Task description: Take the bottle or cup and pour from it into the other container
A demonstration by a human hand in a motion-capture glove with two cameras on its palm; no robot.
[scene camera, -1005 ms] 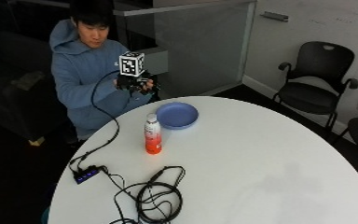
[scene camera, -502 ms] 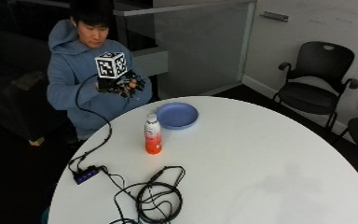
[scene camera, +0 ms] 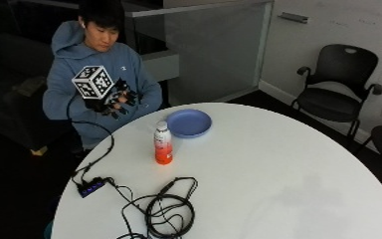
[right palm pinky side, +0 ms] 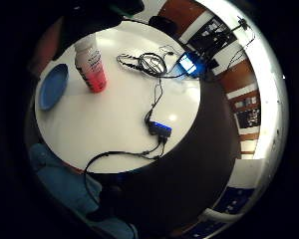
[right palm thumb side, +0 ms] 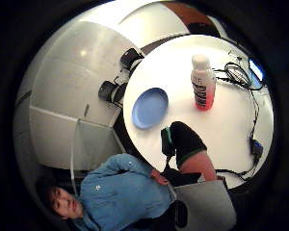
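Broadly, the round white table (scene camera: 290,174) carries everything: a coil of black cable (scene camera: 168,211) near the front edge, a shallow blue plate (scene camera: 189,122) at the side where the person sits, and, just beside the plate, the upright bottle (scene camera: 162,143) of orange-red drink with a white cap on it. The gloved right hand (scene camera: 115,102) hangs in front of the person's chest, off the table and well apart from the bottle, fingers spread and relaxed, holding nothing. The cap looks closed, so tipping the bottle as it stands would likely pour nothing. The plate is shallow; a fast or high pour could splash over its rim. The bottle is tall and narrow, so a reach that clips its shoulder might topple it toward the small hub (scene camera: 89,187) and its cables.
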